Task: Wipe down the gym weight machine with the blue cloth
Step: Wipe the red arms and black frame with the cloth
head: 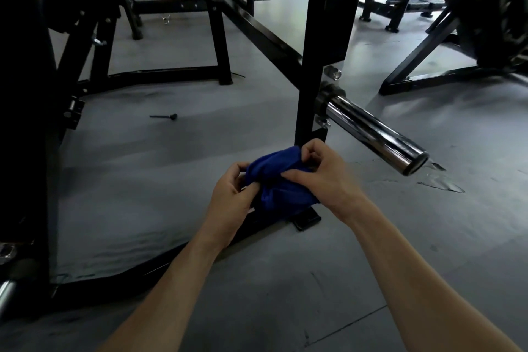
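bunching the blue cloth [278, 180] between them, the left hand [228, 203] and right hand [320, 177] both pinch it with curled fingers, low in front of the weight machine [314, 37] upright, beside its chrome sleeve [371, 134], above the grey floor [143, 180].

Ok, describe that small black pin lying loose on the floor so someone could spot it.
Start at the black upright post carrying the chrome sleeve. Look left across the grey floor: the pin lies alone there, thin, with a round knob at its right end.
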